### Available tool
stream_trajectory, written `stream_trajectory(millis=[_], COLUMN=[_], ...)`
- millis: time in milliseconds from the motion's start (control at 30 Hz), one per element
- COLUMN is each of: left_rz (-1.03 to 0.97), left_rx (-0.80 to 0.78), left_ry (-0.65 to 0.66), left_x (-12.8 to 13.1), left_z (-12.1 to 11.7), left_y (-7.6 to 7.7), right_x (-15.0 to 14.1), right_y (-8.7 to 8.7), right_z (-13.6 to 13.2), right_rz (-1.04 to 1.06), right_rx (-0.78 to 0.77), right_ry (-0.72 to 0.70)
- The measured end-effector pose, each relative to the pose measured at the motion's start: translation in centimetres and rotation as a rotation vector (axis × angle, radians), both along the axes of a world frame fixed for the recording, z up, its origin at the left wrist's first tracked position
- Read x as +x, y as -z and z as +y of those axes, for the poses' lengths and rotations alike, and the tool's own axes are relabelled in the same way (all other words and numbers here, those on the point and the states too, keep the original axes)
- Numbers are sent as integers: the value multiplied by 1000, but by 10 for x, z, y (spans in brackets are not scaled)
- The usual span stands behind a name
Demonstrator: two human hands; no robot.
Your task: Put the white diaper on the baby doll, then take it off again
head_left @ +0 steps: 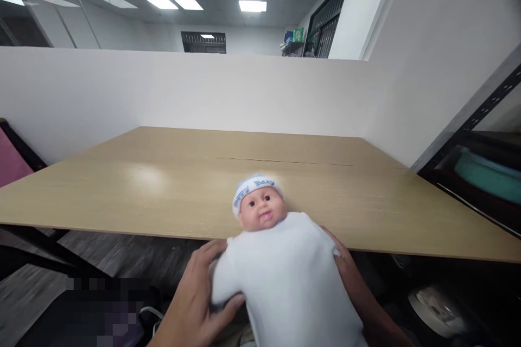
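Observation:
A baby doll [285, 271] in a white garment and a white-and-blue cap is held upright in front of me, its head level with the near edge of the wooden table [183, 184]. My left hand [195, 298] wraps round the doll's left side and sleeve. On the other side, my right hand [350, 276] grips the doll, mostly hidden behind its body.
White partition walls enclose the table at the back and right. A dark metal shelf [480, 135] with a teal bin stands at the right. A pink panel [10, 160] is at the far left. A round white object [437, 309] lies on the floor at lower right.

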State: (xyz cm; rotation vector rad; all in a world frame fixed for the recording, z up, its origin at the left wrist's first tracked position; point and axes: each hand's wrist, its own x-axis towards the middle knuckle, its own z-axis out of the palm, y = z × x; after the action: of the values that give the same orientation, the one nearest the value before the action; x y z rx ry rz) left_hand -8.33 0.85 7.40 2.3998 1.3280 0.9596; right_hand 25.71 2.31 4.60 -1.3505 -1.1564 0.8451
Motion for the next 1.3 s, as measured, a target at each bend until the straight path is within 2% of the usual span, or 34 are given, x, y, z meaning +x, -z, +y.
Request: stream_trajectory(millis=[133,233,300,367,567,700,900,1067,1300], left_rz=[42,39,61,80,179,281,456,512,483], left_rx=[-294,-366,-365,-342,-292,-176,-26,31,85], left_ry=[5,9,31,47,11,-61,-89,-80,-72], left_x=[9,17,20,21,20,13,6,9,7], left_z=[45,66,74,80,99,123,175,230,316], left_y=[-12,-20,-25,-27,-22,-16,-8,1,11], right_x=[7,19,34,50,78,83,86,89,93], right_y=[-13,-24,-26,-21,8,17,27,28,15], right_z=[24,28,27,23,15,27,79,134,212], right_rz=[57,-225,-520,-707,-772,-815,-953,-946,-934], right_rx=[-71,-90,-101,-82,-9,4,159,234,156], right_ry=[-18,-33,10,52,60,60,40,-12,-99])
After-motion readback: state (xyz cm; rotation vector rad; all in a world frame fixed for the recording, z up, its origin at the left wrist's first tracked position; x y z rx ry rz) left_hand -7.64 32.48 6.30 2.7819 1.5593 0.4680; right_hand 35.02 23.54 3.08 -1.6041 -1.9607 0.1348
